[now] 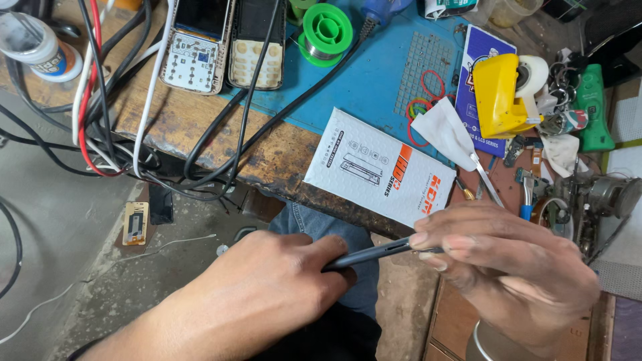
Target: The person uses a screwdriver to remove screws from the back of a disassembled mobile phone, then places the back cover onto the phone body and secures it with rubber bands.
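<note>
Both hands meet low in the view over the person's lap. Left hand [281, 287] closes around one end of a thin dark phone [374, 253], seen edge-on, so its face and back are hidden; the left fingers [331, 251] curl shut over it. Right hand [508, 267] pinches the other end, its fingers [431, 244] closed on the edge, and the palm covers whatever lies beyond. Part of the phone is buried inside each grip, so its full length cannot be made out.

Just above the hands, a white padded pouch [378, 167] with an orange mark hangs over the front edge of the worn wooden surface [194, 124]. A blue mat [374, 73] lies behind it, carrying a green solder spool [326, 30] and red rubber bands [428, 90]. Two opened keypad phones [227, 43] are cut off by the top edge. A tangle of black, white and red cables [107, 113] drapes off the left. A yellow tape dispenser [505, 93] sits to the right, among small parts too cluttered to name.
</note>
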